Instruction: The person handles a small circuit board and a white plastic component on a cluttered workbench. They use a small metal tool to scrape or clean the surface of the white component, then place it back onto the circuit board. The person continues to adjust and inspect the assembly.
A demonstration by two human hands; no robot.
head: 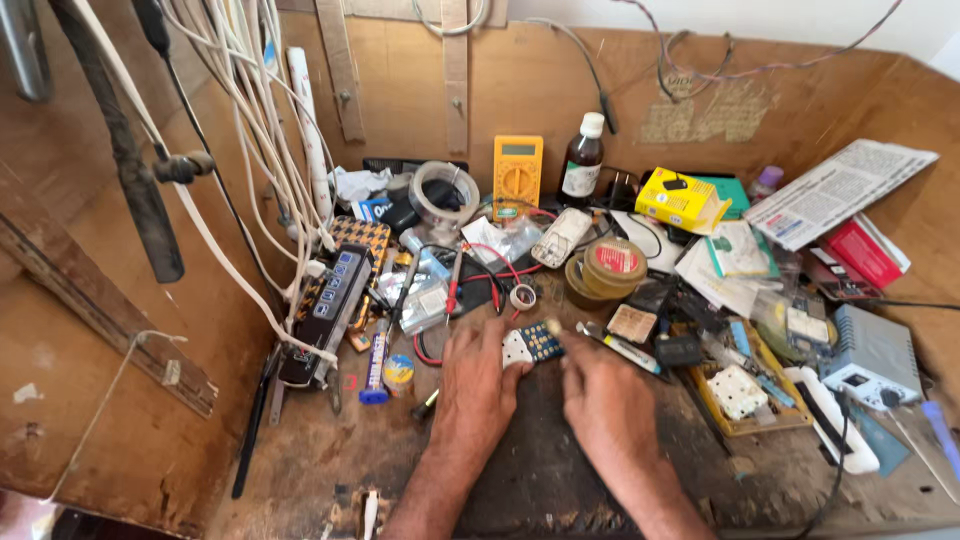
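Head view, looking down on a cluttered wooden counter (300, 470).

- Left hand (478, 385) rests palm-down at centre near, its fingers closed over the white edge of a small keypad board (533, 343) with rows of dark buttons, pinning it to the counter.
- Right hand (603, 395) lies just beside it; fingers curled narrow near the board's right edge. A thin object may be pinched there, but it cannot be made out.
- Keypad board: centre of the counter, just beyond both hands, lying flat.

Judgement on working this well: the left hand should keep the board pressed flat so it does not slide, and the right should work from the side with light pressure, clear of the buttons. Loose red leads (490, 275) lie close on the far side and could snag.

Counts:
- one yellow multimeter (517, 175), upright against the far wall
- one brown bottle (581, 160) with white cap, right of the meter
- one yellow box (680, 198)
- two round tins (608, 265), stacked or overlapping
- one black power strip (330, 310), left
- one clear tape roll (444, 195)
- one grey box unit (872, 355), far right
- white cables (255, 130): a bundle, too tangled to count
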